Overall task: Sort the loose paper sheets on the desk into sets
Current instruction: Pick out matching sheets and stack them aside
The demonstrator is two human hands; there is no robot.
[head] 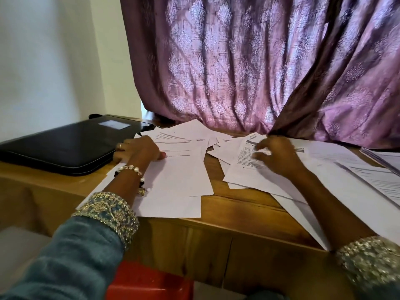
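Head view: your left hand (138, 149) is pressing flat, fingers straight, on sheets (177, 169) near the desk's (227, 213) left edge. Your right hand (279, 154), fingers loosely curled, is pawing the middle pile (242, 169); whether it's gripping, I cannot tell. Lift single pages, keeping stacks anchored.

Hands (138, 150) on loose sheets (179, 178) — desk (238, 211)

Loose white printed sheets (179, 169), overlapping and fanned unevenly across the wooden table (233, 215), some skewed.
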